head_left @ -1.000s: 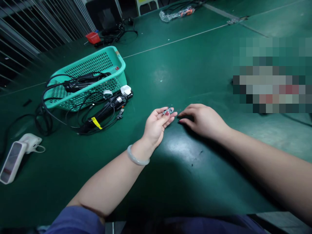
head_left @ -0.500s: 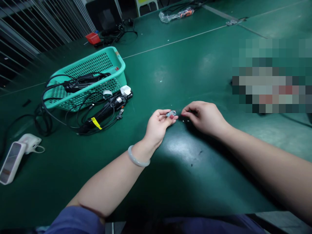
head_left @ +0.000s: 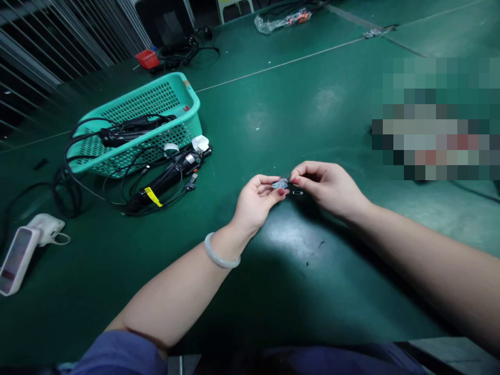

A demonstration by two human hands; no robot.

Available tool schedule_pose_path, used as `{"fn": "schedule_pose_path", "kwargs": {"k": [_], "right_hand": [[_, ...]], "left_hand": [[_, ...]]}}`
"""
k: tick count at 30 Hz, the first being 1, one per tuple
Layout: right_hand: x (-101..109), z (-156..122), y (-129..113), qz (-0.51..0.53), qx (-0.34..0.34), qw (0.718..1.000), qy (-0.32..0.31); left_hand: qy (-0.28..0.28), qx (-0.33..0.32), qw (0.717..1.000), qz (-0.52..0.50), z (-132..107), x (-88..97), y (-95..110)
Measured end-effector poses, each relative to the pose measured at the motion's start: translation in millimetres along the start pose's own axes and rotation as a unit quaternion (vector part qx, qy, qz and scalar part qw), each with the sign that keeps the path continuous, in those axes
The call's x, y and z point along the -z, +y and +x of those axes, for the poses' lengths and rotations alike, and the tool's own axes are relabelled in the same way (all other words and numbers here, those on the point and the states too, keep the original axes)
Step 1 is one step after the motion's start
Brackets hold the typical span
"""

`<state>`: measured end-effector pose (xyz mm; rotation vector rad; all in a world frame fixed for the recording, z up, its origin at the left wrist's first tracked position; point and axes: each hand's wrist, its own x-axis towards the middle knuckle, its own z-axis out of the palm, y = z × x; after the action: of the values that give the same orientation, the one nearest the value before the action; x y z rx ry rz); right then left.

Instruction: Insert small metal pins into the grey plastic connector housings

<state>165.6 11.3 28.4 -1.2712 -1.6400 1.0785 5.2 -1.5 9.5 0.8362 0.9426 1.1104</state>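
Observation:
My left hand (head_left: pixel 255 200), with a pale bangle (head_left: pixel 222 255) on its wrist, pinches a small blue-grey circuit board (head_left: pixel 280 184) between thumb and fingers. At the board's right edge, my right hand (head_left: pixel 328 183) has thumb and forefinger pressed together. Something thin and dark seems to be between those fingertips, too small to name. Below them a small dark rectangular piece with a light rim (head_left: pixel 297 193) lies on the green tabletop (head_left: pixel 242 307).
A turquoise basket (head_left: pixel 187 125) with black corded devices stands left. Beside it lies a black corded tool (head_left: pixel 167 179) with a yellow tag. A white-framed device (head_left: pixel 17 260) lies far left, a red box (head_left: pixel 147 59) and plastic-wrapped item (head_left: pixel 283 21) at the back. The right side is blurred out.
My left hand has turned the circuit board and brought it slightly right. The gap has closed, and my right fingertips now meet the board's edge.

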Motion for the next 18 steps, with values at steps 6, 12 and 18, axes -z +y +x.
{"fn": "schedule_pose_path", "kwargs": {"k": [6,12,18], "right_hand": [[-7,-1,2,0.125,-0.061,0.990,-0.016],[-10,-2,1,0.142,-0.085,0.986,0.016],[-17,-5,0,0.228,-0.143,0.962,0.031]], "left_hand": [[0.007,-0.010,1.000,-0.013,-1,-0.7,2],[0.020,-0.024,1.000,-0.004,-1,-1.6,4],[0.026,-0.042,0.999,0.007,-1,-1.9,3]]}}
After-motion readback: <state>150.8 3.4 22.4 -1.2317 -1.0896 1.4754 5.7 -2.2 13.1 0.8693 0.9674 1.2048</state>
